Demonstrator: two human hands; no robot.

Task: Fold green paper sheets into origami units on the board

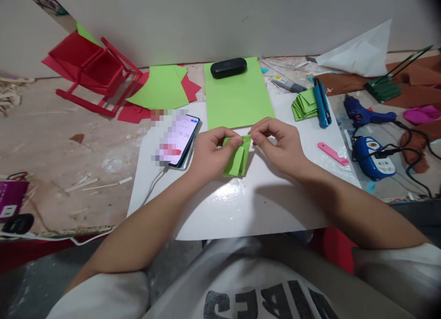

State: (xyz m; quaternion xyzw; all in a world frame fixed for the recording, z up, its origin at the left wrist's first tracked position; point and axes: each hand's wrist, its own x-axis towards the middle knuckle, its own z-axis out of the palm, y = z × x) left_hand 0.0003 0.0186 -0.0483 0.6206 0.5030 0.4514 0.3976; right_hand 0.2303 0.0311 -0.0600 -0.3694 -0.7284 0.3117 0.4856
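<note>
A small folded piece of green paper (pixel 237 162) is held above the white board (pixel 213 218). My left hand (pixel 213 151) grips it from the left, thumb pressed on its upper face. At its top right corner, my right hand (pixel 279 142) pinches the paper's edge between thumb and fingertips. Just beyond the hands lies a large green sheet (pixel 237 100), with a black case (pixel 228 68) resting on it. To the right is a stack of folded green pieces (pixel 304 105), beside a blue stapler (pixel 322 104). A lit phone (pixel 182 142) lies left of my left hand.
A red paper rocking chair (pixel 93 75) stands at the back left near green offcuts (pixel 160 87). On the right are a pink cutter (pixel 333 154), a blue glue gun (pixel 367 112) and a blue power socket (pixel 374 158) with black cables. A grey utility knife (pixel 287 84) lies behind.
</note>
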